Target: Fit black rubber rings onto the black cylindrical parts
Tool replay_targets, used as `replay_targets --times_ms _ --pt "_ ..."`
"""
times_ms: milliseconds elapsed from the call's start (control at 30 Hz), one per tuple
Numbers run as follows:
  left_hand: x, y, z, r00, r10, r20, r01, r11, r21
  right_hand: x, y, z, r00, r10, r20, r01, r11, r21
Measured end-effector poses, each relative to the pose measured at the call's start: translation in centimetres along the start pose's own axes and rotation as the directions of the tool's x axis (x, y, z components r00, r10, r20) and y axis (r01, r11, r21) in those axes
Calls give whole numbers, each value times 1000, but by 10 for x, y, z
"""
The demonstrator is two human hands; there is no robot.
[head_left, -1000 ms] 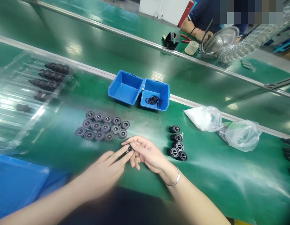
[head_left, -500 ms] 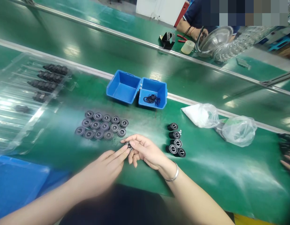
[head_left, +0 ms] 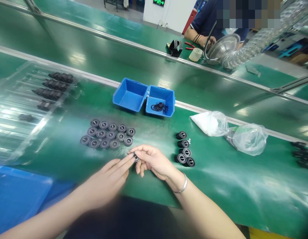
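Observation:
A small round black part (head_left: 136, 157), mostly covered by fingers, is between my two hands just above the green tabletop. My right hand (head_left: 152, 162), with a silver bracelet at the wrist, pinches it between thumb and fingers. From the left, the straight, pressed-together fingers of my left hand (head_left: 112, 179) meet at the same part. Beyond my left hand, rows of round black slotted parts (head_left: 111, 134) lie on the table. To the right of my right hand stand several taller black cylinders (head_left: 182, 158) with slotted tops.
Two blue bins (head_left: 131, 95) sit at the back; the right-hand bin (head_left: 172, 99) contains thin black rings (head_left: 157, 106). Plastic bags (head_left: 216, 123) lie to the right. At left is a clear tray (head_left: 39, 124) with dark parts. Across the bench, a person's hand (head_left: 210, 42) is near a metal hood (head_left: 223, 48).
The view has shifted slightly. Both my hands keep hold of the round part, with little movement of the fingers. Another person's hand at the far right edge has gone out of view.

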State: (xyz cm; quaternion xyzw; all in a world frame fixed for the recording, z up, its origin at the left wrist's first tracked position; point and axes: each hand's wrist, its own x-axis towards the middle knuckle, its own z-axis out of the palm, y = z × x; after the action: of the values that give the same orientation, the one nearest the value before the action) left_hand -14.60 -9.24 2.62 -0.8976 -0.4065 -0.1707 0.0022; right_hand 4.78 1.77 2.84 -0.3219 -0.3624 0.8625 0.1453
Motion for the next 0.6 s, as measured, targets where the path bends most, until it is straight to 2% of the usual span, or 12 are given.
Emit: replay_targets --times_ms 133,333,600 --pt "1 0 1 999 6 42 -6 1000 18 -1 1 0 1000 -14 -12 14 1000 -10" --pt "4 5 7 999 -31 45 28 998 52 -2 4 3 990 -120 -68 122 992 26" --pt "6 1 6 998 -23 55 24 1000 -18 -1 5 3 993 -99 -67 99 995 -2"
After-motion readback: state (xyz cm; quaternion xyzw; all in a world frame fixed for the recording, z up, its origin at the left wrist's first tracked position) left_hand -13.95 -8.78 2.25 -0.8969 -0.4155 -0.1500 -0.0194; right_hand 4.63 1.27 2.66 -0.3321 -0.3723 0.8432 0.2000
